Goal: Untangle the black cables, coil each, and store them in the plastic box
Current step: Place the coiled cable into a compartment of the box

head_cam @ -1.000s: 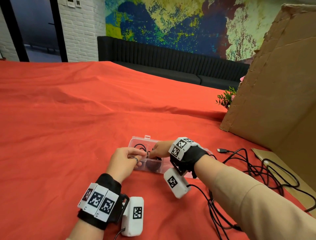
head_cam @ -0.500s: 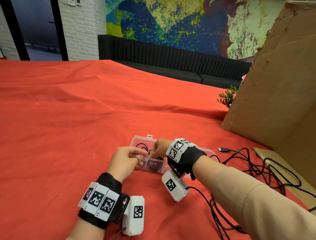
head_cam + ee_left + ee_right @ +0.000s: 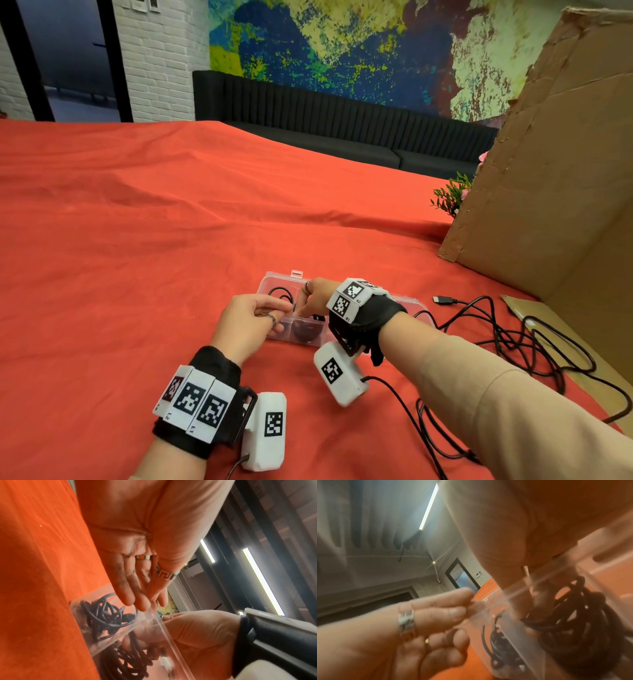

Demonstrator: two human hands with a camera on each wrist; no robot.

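Note:
A clear plastic box [image 3: 412, 304] lies on the red cloth. One small black coil [image 3: 280, 294] fills its left compartment [image 3: 104, 614]. A bigger black coil [image 3: 570, 616] sits in the adjoining compartment, and my right hand [image 3: 317, 295] reaches down into the box with its fingers curled on that coil [image 3: 135, 660]. My left hand [image 3: 258, 317] is at the box's near left edge, its thumb and fingers [image 3: 452, 605] pinching the rim. The right fingertips are hidden behind the box wall.
A tangle of loose black cables [image 3: 507, 337] with a free plug [image 3: 443, 300] lies right of the box. A large cardboard sheet [image 3: 548, 188] leans at the right, with a small plant [image 3: 450, 197] behind its edge. Red cloth [image 3: 137, 257] stretches left and far.
My right hand has shifted slightly left and deeper over the box. The left hand stays at the box's edge.

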